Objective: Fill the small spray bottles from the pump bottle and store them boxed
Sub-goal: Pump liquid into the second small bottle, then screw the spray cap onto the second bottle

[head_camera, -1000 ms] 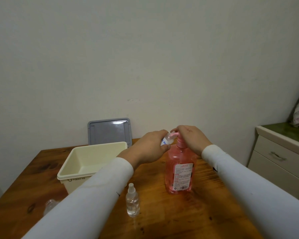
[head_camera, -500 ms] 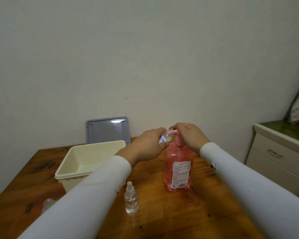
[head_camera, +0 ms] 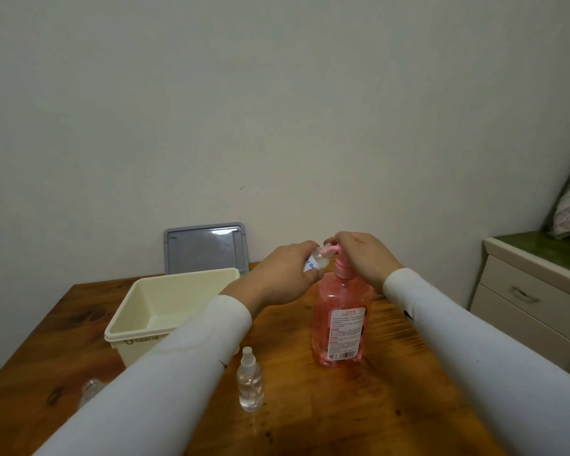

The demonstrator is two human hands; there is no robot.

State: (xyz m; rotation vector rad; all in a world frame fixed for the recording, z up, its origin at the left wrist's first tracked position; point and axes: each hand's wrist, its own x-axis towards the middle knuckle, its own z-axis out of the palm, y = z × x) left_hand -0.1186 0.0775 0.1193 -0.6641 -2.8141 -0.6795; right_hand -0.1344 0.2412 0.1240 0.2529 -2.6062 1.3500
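Note:
A pink pump bottle (head_camera: 341, 324) stands upright on the wooden table (head_camera: 359, 406). My right hand (head_camera: 362, 255) rests on its pink pump head, fingers curled over the top. My left hand (head_camera: 280, 274) grips a small white bottle (head_camera: 315, 262) with blue lettering, tilted with its mouth at the pump spout. A small clear spray bottle (head_camera: 250, 380) with a white top stands near the table's front. Another clear bottle (head_camera: 91, 390) shows partly behind my left sleeve.
An open cream plastic box (head_camera: 135, 324) sits on the table's left side. Its grey lid (head_camera: 206, 248) leans against the wall behind it. A cream drawer cabinet (head_camera: 527, 301) with a green top stands to the right of the table.
The pump head has come up under my right hand. My left hand has kept the small bottle at the spout.

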